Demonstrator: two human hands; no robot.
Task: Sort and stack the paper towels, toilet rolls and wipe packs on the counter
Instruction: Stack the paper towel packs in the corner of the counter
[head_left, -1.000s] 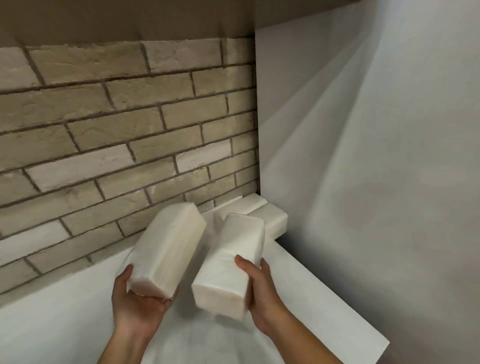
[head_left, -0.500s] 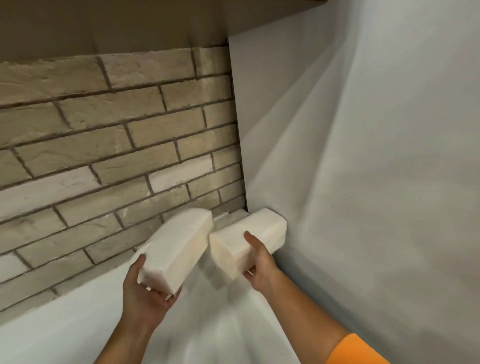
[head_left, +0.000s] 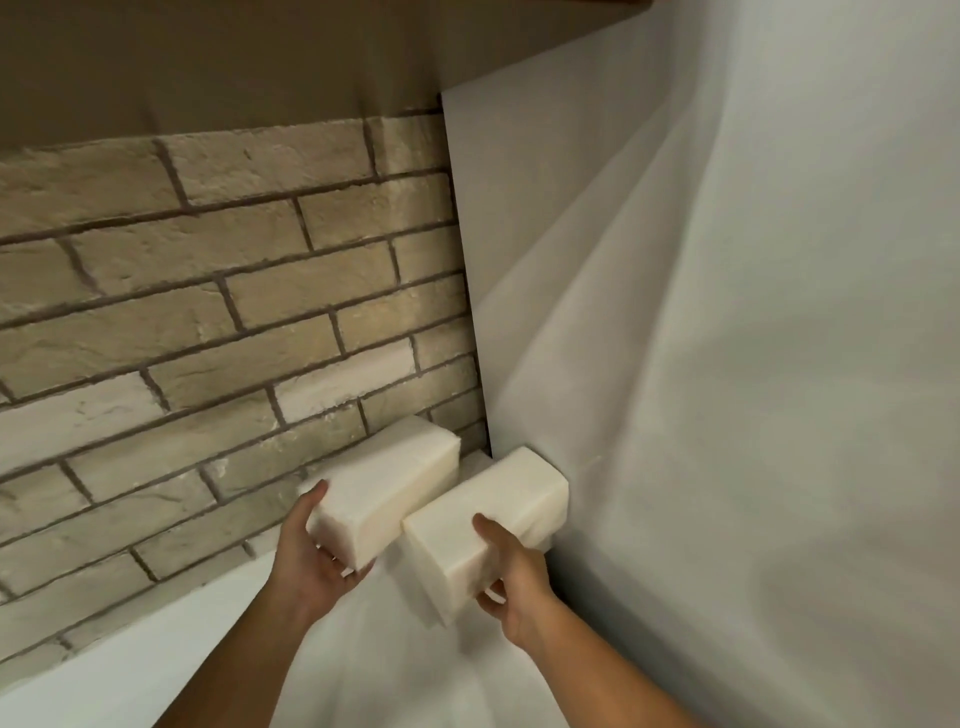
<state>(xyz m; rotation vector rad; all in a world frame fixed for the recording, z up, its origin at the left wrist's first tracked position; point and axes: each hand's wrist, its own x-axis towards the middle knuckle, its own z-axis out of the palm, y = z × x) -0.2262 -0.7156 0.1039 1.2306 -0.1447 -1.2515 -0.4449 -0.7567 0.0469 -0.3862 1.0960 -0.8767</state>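
Two hands have pushed further into the corner over the white counter: the left hand grips the left towel pack by the brick wall, and the right hand clasps the right towel pack, now touching the white side wall.

The brick wall is closing off the far side and the white wall the right. Two packs are crowding their corner: the right pack is lying close against the white wall, and the left pack is hanging just beside the bricks, leaving only a narrow gap between them. The near counter is lying open. A brown overhang is capping the space above.
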